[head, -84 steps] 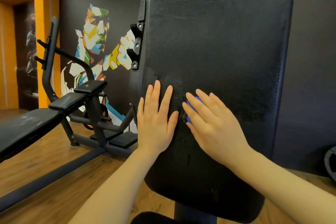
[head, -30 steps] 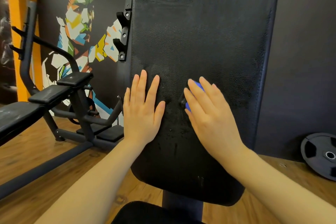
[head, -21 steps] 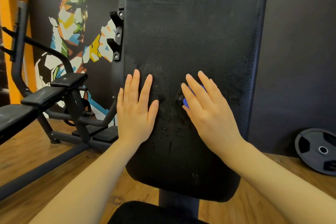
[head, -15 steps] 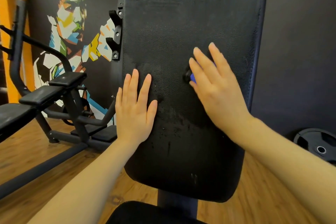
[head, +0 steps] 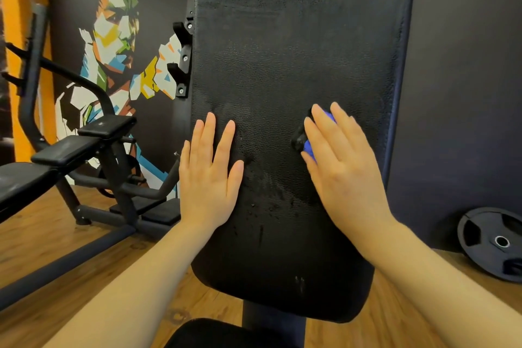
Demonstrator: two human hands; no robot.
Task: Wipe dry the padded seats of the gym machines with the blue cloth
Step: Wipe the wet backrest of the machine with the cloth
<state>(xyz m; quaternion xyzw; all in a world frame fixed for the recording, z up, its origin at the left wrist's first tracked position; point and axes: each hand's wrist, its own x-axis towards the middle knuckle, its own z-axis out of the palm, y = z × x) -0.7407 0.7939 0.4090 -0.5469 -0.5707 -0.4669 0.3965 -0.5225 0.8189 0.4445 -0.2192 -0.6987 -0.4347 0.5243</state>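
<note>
Blue cloth (head: 309,147), bunched under the flat-fingered right hand (head: 343,167), risks missing droplets on the pad (head: 282,45) braced by the flat-fingered left hand (head: 207,178).

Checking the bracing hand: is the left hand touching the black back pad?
Touching. The head view shows the left hand lying flat with straight fingers against the black back pad, no gap visible.

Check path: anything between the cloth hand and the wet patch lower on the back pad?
Nothing visible. The right hand presses the blue cloth flat on the back pad; the wet patch lies just below-left on bare pad. The left hand rests flat beside that patch, not across it.
</note>
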